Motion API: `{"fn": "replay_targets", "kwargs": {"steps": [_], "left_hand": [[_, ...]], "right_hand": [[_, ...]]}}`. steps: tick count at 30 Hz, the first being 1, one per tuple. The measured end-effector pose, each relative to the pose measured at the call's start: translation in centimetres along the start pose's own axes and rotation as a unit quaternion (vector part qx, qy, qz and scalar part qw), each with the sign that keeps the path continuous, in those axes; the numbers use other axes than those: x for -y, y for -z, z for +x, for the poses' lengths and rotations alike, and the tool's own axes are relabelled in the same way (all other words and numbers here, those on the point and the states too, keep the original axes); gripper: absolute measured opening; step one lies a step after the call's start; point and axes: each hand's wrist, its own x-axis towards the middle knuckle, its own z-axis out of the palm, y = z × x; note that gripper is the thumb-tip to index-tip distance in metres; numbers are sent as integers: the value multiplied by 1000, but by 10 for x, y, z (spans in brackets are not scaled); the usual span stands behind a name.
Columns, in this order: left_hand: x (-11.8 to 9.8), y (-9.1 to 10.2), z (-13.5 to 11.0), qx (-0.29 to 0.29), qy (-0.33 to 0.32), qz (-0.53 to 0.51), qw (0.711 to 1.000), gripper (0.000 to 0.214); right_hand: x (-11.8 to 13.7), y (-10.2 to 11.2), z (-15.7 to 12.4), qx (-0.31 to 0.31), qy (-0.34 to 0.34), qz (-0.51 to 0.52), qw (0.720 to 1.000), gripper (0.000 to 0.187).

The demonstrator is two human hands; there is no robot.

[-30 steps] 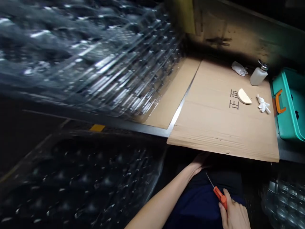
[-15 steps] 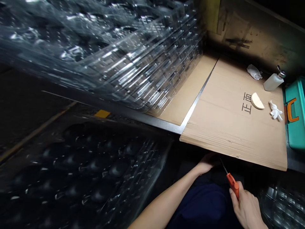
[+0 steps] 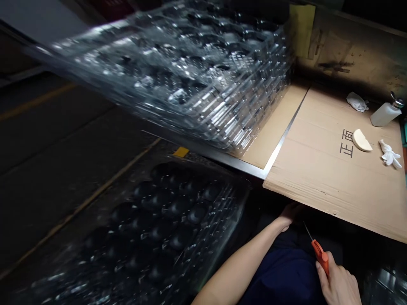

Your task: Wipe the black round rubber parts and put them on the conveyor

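Observation:
In my right hand is an orange-handled utility knife, its thin blade pointing up and away toward the table edge. The fingers are wrapped around the handle. My left hand reaches into the shadow under the front edge of the cardboard sheet. Its fingers are hidden there, so whether it holds anything does not show. The knife blade is to the right of the left hand, apart from it.
Stacked clear plastic trays stand on the table's left, overhanging its metal edge. More trays sit lower left. On the cardboard lie a cream half-round pad, a white knotted scrap, a crumpled wipe and a pump bottle.
The view has swung left, so everything shifts rightward and the green box mostly leaves the frame. Both hands keep nearly the same pose, the knife still in the right one.

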Motion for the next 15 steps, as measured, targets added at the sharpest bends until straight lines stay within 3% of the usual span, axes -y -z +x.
{"fn": "replay_targets", "kwargs": {"steps": [7, 15], "left_hand": [[-1, 8, 11, 22, 61, 15, 998, 56], [9, -1, -2, 54, -38, 70, 995, 64]], "right_hand": [[-9, -21, 10, -45, 3, 29, 999, 33], [-28, -18, 13, -10, -39, 79, 996, 45]]}}
